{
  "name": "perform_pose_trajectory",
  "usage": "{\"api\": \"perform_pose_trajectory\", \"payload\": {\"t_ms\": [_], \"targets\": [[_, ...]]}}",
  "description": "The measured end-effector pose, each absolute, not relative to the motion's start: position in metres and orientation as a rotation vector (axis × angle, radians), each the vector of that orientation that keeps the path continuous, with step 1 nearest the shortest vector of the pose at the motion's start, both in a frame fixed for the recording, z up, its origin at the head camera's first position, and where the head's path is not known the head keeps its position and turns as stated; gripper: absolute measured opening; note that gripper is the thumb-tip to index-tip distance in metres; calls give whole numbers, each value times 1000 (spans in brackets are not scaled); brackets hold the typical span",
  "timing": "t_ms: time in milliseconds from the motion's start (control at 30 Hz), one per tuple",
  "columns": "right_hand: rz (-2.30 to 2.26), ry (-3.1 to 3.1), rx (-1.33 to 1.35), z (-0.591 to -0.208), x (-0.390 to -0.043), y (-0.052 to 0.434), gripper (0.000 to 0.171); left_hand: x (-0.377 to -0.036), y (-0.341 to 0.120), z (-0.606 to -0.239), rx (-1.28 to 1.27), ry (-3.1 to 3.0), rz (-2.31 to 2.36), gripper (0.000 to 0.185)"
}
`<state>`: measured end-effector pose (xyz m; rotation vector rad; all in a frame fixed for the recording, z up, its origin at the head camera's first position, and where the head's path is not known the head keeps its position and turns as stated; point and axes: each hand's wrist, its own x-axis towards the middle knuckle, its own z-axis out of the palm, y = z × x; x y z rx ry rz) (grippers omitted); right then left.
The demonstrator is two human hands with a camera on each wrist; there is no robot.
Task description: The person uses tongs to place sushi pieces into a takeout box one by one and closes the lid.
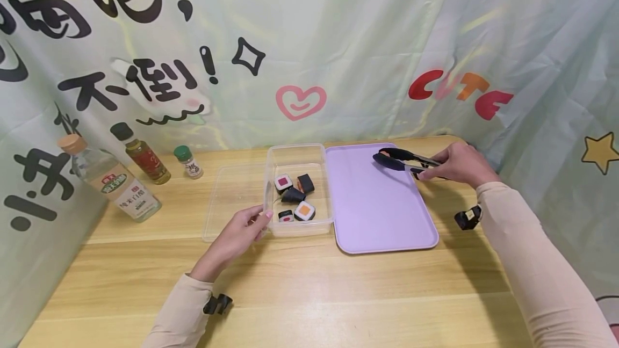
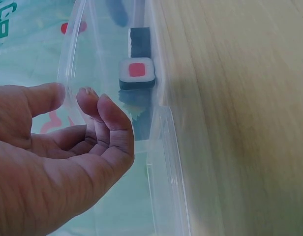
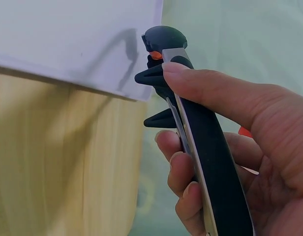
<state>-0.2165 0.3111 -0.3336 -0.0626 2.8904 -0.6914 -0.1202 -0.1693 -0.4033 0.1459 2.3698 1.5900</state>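
Right hand (image 1: pixel 456 166) gripped the tongs (image 1: pixel 403 160) over the purple tray (image 1: pixel 382 214), tips parted. Left hand (image 1: pixel 239 233) pinched the clear box (image 1: pixel 300 189) wall on the counter (image 1: pixel 309 283). Best approach: keep box pinned, lower tongs squarely onto one sushi piece (image 1: pixel 304 210), squeeze gently.

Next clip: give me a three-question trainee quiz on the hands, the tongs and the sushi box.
1. True or false: the right hand grips the tongs.
2. Where do the tong tips hover? A) over the purple tray B) inside the clear box C) over the bottles
3. How many sushi pieces lie in the clear box?

Key: 1 true. 2 A. 3 five; the left hand pinches the box's near wall.
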Motion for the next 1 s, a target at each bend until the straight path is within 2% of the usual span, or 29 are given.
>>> {"api": "perform_pose_trajectory", "payload": {"t_ms": [233, 367, 467, 600, 900, 1000], "targets": [[-701, 2896, -66, -328, -217, 303, 76, -121, -169, -404, 144, 2370, 1591, 37], [-703, 2902, -60, -323, -216, 295, 64, -120, -169, -404, 146, 2368, 1592, 35], [-703, 2915, -77, -317, -216, 288, 65, -120, -170, -404, 148, 2364, 1595, 35], [-698, 2939, -124, -311, -216, 279, 76, -120, -169, -403, 146, 2364, 1595, 36], [-674, 2950, -201, -299, -218, 252, 80, -120, -170, -403, 143, 2367, 1596, 37], [-707, 2941, -210, -295, -218, 241, 76, -120, -170, -403, 146, 2371, 1591, 37]]}}
